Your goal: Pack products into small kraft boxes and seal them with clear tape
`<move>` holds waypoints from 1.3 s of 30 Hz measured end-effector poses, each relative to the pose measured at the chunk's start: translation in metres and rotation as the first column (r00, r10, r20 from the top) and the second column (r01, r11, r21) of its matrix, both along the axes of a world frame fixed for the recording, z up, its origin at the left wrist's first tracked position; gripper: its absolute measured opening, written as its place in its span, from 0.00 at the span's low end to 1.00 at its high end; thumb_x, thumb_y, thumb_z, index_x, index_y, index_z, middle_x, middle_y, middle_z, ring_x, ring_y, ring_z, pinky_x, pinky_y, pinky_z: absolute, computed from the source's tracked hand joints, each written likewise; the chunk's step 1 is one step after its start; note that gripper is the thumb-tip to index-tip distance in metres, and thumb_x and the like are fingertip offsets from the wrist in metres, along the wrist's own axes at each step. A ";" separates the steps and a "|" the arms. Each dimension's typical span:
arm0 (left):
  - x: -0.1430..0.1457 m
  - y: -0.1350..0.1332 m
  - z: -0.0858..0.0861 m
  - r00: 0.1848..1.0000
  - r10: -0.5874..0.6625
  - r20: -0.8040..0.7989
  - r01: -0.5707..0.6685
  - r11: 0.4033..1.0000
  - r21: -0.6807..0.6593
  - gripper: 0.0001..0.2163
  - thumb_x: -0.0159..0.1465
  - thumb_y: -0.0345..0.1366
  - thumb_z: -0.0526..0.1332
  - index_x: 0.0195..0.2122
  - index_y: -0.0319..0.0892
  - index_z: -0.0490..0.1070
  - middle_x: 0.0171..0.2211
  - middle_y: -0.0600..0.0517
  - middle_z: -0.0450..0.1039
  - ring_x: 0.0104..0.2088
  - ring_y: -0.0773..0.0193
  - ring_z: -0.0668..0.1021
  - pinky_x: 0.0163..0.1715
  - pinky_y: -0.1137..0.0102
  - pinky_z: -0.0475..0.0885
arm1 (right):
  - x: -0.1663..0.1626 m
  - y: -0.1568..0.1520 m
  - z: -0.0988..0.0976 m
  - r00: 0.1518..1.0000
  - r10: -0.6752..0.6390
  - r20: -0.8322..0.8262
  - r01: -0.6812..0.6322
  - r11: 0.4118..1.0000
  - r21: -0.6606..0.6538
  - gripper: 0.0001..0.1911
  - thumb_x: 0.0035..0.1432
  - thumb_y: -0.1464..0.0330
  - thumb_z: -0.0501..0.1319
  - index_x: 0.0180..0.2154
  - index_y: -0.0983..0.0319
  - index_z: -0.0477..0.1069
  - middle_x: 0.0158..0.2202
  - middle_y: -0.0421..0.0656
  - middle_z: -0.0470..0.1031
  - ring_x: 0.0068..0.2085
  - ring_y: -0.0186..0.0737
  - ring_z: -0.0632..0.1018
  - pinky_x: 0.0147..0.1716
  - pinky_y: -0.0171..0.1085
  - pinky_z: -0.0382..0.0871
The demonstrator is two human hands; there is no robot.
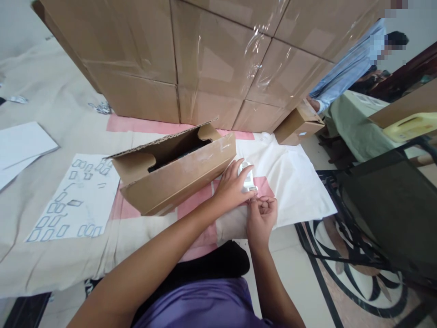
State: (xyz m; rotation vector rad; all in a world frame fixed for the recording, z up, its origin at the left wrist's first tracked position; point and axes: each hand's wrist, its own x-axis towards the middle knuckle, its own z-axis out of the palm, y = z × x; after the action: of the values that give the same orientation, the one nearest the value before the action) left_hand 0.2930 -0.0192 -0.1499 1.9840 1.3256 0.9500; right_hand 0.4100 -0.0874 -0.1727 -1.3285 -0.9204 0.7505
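Observation:
My left hand (232, 187) is closed round a small white plastic item (246, 178) with a metal end, held just right of an open cardboard box (177, 175). My right hand (261, 215) is curled just below it, its fingers pinched against the item's metal end. Both hands hover over a white cloth (293, 187) spread on the floor. The box lies on its side with its flaps open and something dark inside.
A wall of taped cardboard cartons (205, 59) stands behind. A white sheet of small stickers (75, 200) lies at the left, with paper (20, 146) beyond. A small box (298, 125) and another person in a blue shirt (348, 68) are at the right, beside a dark chair (392, 214).

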 end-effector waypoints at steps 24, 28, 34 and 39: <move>0.000 0.002 -0.002 0.999 0.031 -0.007 -0.031 0.999 0.038 0.38 0.56 0.45 0.73 0.66 0.45 0.62 0.70 0.41 0.55 0.69 0.42 0.62 0.68 0.50 0.60 | 0.003 0.006 -0.004 0.990 0.048 -0.136 -0.041 0.998 0.053 0.21 0.52 0.61 0.73 0.37 0.59 0.63 0.27 0.32 0.75 0.30 0.33 0.81 0.36 0.35 0.81; 0.000 0.001 -0.001 0.999 0.028 -0.027 -0.027 0.999 0.037 0.38 0.57 0.47 0.72 0.67 0.44 0.61 0.72 0.41 0.52 0.71 0.42 0.58 0.70 0.51 0.57 | 0.002 0.006 -0.002 0.980 0.079 -0.182 -0.068 0.995 0.069 0.21 0.52 0.60 0.74 0.37 0.58 0.62 0.28 0.33 0.76 0.31 0.35 0.82 0.37 0.40 0.83; 0.000 -0.001 -0.002 0.998 0.044 -0.036 -0.043 0.999 0.011 0.41 0.57 0.47 0.71 0.70 0.45 0.57 0.72 0.43 0.52 0.71 0.44 0.58 0.69 0.51 0.59 | 0.004 0.009 -0.003 0.977 0.082 -0.197 -0.072 0.996 0.057 0.22 0.51 0.60 0.73 0.36 0.58 0.62 0.27 0.33 0.77 0.31 0.36 0.83 0.36 0.40 0.83; 0.000 0.000 -0.012 0.992 0.068 -0.109 -0.058 0.994 0.087 0.48 0.53 0.45 0.74 0.72 0.47 0.52 0.74 0.44 0.48 0.70 0.40 0.59 0.68 0.49 0.59 | 0.003 0.009 -0.005 0.988 0.079 -0.133 -0.073 0.996 0.051 0.22 0.49 0.62 0.74 0.37 0.58 0.63 0.24 0.31 0.74 0.27 0.34 0.81 0.33 0.37 0.82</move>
State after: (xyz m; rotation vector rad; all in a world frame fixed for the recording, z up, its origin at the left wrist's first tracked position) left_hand 0.2927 -0.0194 -0.1623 2.0972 1.4388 0.9493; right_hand 0.4133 -0.0785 -0.1777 -1.1925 -0.8788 0.8621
